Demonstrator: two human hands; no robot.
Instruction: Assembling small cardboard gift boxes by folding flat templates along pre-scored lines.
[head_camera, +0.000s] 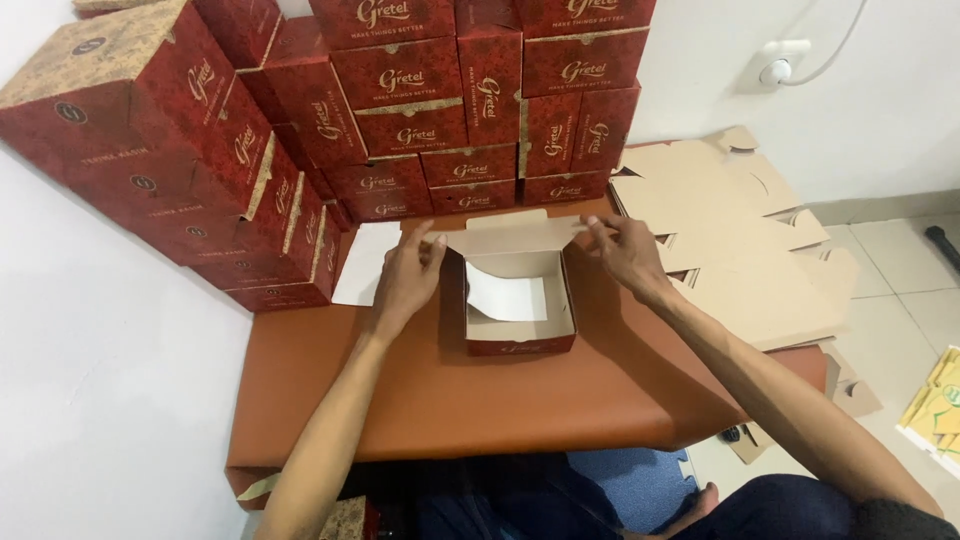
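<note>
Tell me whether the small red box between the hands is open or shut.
Open: the red box has its lid flap raised, held by left hand and right hand; white paper lies inside.

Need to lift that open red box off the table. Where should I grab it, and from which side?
Grip the open red box by its two side walls, coming straight down from above. The lid is folded back, held by the left hand and right hand, so the top is open; a white sheet lines it.
</note>
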